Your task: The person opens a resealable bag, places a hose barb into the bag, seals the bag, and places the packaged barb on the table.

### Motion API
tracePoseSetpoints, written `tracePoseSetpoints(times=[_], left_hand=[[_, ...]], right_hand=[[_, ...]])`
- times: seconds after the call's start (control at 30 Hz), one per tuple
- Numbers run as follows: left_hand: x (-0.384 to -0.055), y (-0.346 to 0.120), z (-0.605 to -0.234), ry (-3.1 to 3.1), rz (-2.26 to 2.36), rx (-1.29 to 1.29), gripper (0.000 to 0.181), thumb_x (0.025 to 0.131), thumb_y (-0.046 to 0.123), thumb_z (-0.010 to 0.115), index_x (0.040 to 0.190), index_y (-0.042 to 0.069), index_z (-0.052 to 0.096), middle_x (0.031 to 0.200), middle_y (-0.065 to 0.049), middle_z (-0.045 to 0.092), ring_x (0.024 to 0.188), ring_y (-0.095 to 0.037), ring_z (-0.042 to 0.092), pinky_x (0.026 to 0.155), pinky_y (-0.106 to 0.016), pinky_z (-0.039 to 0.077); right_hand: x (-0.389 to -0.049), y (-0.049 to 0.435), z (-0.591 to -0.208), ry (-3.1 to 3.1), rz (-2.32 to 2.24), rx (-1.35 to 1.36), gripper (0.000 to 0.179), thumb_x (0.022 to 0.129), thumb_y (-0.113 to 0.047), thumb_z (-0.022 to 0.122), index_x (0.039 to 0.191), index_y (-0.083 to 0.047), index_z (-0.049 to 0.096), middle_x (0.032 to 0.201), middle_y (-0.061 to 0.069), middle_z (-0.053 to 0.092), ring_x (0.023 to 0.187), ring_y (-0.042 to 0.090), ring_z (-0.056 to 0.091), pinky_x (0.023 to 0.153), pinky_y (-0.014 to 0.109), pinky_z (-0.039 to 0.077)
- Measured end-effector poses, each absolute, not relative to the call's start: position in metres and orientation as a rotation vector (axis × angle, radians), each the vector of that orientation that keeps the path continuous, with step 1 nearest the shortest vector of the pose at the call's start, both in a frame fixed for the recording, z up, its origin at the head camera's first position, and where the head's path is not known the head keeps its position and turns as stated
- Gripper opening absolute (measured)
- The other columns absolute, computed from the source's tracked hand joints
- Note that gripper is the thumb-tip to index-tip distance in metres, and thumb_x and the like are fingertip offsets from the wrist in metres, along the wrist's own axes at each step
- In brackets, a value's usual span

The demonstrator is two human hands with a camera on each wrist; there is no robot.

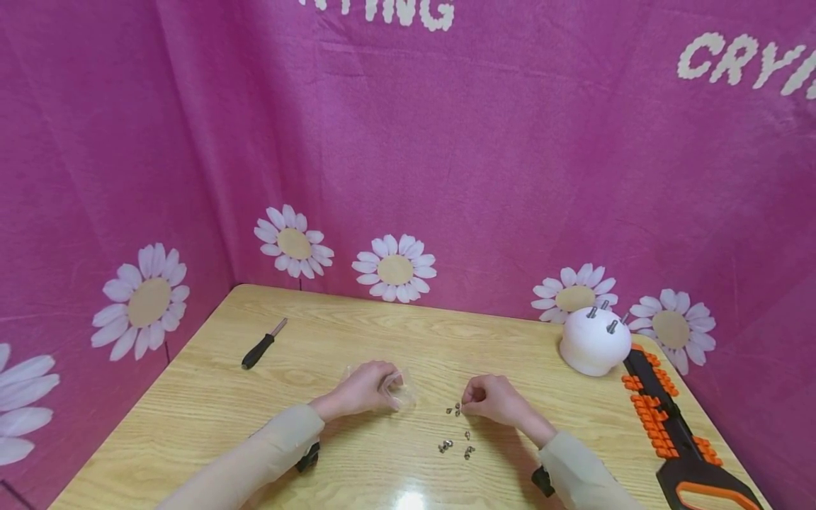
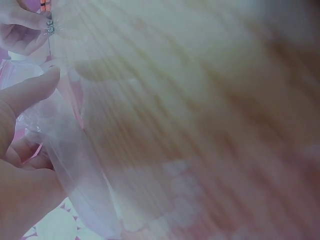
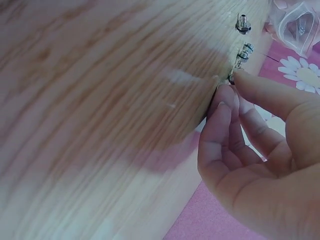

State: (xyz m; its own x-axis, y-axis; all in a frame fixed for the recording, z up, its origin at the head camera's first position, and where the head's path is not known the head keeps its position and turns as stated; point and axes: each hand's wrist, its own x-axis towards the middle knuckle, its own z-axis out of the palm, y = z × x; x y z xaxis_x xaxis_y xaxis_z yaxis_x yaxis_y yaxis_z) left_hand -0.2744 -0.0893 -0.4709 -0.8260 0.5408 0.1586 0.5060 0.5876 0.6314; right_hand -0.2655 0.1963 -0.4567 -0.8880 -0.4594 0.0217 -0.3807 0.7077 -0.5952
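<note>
My left hand point(image 1: 362, 389) grips a clear plastic zip bag point(image 1: 404, 398), its mouth spread toward the right. In the left wrist view, thumb and fingers lie on either side of the bag's film point(image 2: 75, 150). Across from it, my right hand point(image 1: 500, 401) is low over the table with thumb and index fingertips together. They pinch a small metal screw point(image 3: 231, 79), mostly hidden by the fingertips. Right beside these fingertips lie several similar screws point(image 1: 457, 409), some with dark washers. More small screws point(image 1: 445, 446) lie in loose groups nearer the front.
A black-handled screwdriver point(image 1: 258, 351) lies at the left of the wooden table point(image 1: 357, 326). At the back right stands a white rounded piece point(image 1: 594, 347) with several metal studs on top. A black and orange long-handled tool point(image 1: 676, 425) lies along the right edge. Pink curtains hang behind.
</note>
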Motion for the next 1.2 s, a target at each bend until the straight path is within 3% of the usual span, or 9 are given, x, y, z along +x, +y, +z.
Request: tracePoseSetpoints(times=[0.67,0.93,1.2], left_hand=[[-0.276,-0.0882,-0.4762,2.756,1.067,0.878,0.036,0.072,0.013,0.087,0.1,0.004,0.067,0.096,-0.006,0.07,0.09,-0.019,0.062,0.085,-0.032,0.05],[-0.276,-0.0887,-0.4779,2.759,1.067,0.901,0.035,0.071,0.013,0.087,0.098,0.004,0.067,0.094,-0.006,0.07,0.088,-0.016,0.061,0.084,-0.029,0.05],[-0.2755,-0.0887,-0.4775,2.801,1.029,0.904,0.034,0.07,0.015,0.088,0.096,0.004,0.068,0.091,-0.004,0.067,0.086,-0.015,0.057,0.082,-0.03,0.047]], right_hand=[[-0.2662,0.1959,-0.4611,2.844,-0.91,-0.602,0.017,0.08,-0.014,0.08,0.074,-0.01,0.064,0.066,-0.004,0.061,0.059,0.002,0.045,0.056,0.018,0.038],[-0.2661,0.1962,-0.4626,2.89,-0.919,-0.682,0.015,0.081,-0.007,0.075,0.072,-0.01,0.063,0.064,-0.007,0.058,0.059,0.003,0.045,0.054,0.019,0.037],[-0.2679,0.1967,-0.4554,2.884,-0.908,-0.628,0.009,0.086,-0.006,0.068,0.078,-0.006,0.064,0.067,-0.001,0.062,0.058,0.003,0.047,0.053,0.018,0.039]])
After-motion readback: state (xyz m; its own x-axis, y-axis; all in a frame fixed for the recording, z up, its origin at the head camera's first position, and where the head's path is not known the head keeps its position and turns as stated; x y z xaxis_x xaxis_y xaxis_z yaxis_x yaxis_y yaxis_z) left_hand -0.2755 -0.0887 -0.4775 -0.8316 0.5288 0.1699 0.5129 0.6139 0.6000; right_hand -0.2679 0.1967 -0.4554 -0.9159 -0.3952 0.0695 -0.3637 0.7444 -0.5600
